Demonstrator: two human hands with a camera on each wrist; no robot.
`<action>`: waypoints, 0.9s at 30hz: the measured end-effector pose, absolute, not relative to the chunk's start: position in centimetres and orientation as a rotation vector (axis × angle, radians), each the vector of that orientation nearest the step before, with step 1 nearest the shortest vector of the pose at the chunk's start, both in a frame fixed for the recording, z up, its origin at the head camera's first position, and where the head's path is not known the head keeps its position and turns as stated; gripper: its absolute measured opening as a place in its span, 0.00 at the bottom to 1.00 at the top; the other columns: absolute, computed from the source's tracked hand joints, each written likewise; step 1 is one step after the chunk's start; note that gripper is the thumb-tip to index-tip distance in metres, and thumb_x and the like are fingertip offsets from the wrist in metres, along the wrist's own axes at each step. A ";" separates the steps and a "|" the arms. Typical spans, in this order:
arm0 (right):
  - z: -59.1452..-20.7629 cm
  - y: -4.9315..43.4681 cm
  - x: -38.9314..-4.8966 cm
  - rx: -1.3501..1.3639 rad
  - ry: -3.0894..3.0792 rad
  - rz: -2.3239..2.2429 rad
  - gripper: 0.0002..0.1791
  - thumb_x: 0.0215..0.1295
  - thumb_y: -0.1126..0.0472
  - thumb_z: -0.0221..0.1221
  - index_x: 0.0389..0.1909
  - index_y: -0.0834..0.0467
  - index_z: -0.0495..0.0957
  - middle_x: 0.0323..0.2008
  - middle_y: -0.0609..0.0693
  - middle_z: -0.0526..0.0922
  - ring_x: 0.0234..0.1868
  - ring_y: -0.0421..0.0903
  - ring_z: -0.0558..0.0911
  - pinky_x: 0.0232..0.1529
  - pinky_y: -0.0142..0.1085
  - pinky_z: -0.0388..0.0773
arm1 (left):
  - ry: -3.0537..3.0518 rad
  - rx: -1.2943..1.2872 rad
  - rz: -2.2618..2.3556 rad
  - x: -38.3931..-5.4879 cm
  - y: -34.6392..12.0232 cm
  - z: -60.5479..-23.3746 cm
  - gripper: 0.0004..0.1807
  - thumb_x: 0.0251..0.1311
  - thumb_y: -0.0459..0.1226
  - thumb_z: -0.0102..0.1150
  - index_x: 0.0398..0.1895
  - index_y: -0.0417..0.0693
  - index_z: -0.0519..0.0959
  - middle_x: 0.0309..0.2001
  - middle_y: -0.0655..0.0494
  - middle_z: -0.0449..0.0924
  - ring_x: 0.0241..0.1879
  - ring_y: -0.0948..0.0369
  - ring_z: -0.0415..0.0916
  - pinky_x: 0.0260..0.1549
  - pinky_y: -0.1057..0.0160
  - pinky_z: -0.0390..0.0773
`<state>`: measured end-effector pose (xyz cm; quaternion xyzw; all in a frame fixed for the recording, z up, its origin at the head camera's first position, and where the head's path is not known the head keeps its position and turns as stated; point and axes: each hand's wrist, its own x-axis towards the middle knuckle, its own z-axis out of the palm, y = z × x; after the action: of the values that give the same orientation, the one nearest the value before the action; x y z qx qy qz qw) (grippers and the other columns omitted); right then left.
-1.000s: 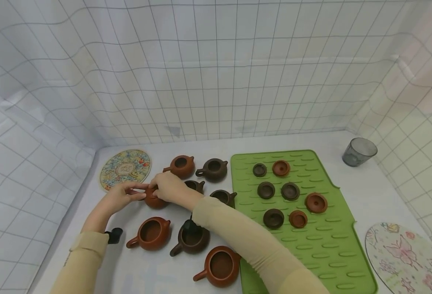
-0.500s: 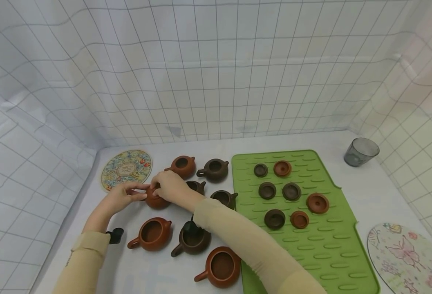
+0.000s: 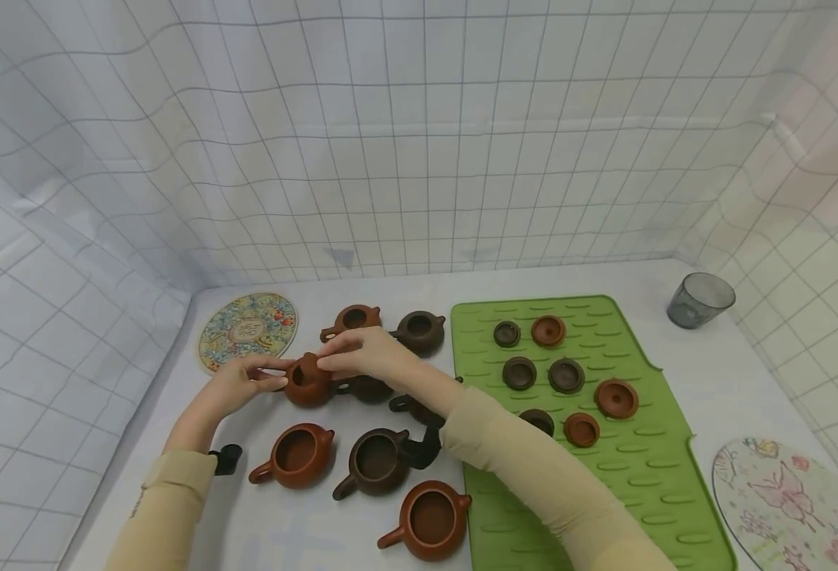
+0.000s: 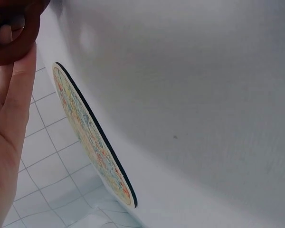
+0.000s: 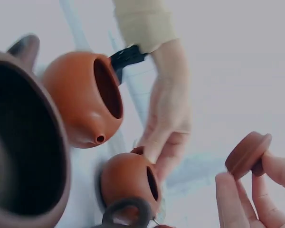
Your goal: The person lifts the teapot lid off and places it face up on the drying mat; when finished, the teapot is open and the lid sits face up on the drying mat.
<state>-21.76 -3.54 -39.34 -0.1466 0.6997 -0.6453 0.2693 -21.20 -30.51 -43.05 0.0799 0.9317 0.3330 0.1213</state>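
My left hand [image 3: 236, 386] holds the handle of a small reddish-brown clay teapot [image 3: 308, 393] on the left of the table. In the left wrist view, fingers [image 4: 23, 90] pass through the loop of its handle [image 4: 31, 40]. My right hand [image 3: 376, 353] pinches a reddish lid [image 5: 247, 154] by its knob, tilted on edge beside the teapot's mouth in the head view. The right wrist view shows this lid apart from the teapot [image 5: 128, 183], whose dark opening is uncovered. Just in front stands another lidless reddish teapot [image 3: 296, 454].
Several lidless brown and reddish teapots stand around, such as a dark one [image 3: 377, 460] and a front one [image 3: 433, 519]. A green mat [image 3: 625, 476] bears several lids [image 3: 617, 398]. Also here are a patterned round board [image 3: 247, 329], a butterfly board [image 3: 782, 492] and a grey glass [image 3: 701, 300].
My right hand has moved right from over the teapot with the lid, which now stands tilted off the opening. The left hand keeps its hold on the handle.
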 end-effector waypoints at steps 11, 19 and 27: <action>-39.0 7.1 -20.5 -0.178 1.403 -2.151 0.16 0.74 0.70 0.47 0.59 0.71 0.69 0.46 0.53 0.82 0.45 0.43 0.86 0.56 0.37 0.80 | 2.763 0.234 0.990 -21.0 -30.5 -43.4 0.21 0.62 0.40 0.66 0.56 0.41 0.81 0.55 0.36 0.78 0.43 0.54 0.80 0.38 0.62 0.76; -41.1 15.1 -19.6 -0.141 1.363 -2.278 0.20 0.78 0.69 0.38 0.67 0.68 0.61 0.53 0.53 0.80 0.52 0.45 0.85 0.60 0.35 0.76 | 2.760 0.229 0.970 -20.8 -30.4 -43.4 0.21 0.61 0.40 0.66 0.56 0.41 0.81 0.55 0.36 0.79 0.43 0.54 0.81 0.38 0.62 0.75; -41.5 22.1 -18.8 -0.094 1.372 -2.391 0.15 0.80 0.62 0.42 0.51 0.56 0.77 0.48 0.51 0.85 0.50 0.43 0.85 0.54 0.30 0.79 | 2.764 0.208 0.960 -20.7 -30.3 -43.3 0.22 0.62 0.42 0.66 0.56 0.43 0.81 0.55 0.37 0.79 0.45 0.52 0.79 0.38 0.63 0.75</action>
<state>-18.83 22.11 -41.48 -0.0333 0.4882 -0.8510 0.1908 -20.74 -30.29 -43.25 0.0705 0.9372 0.3255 0.1039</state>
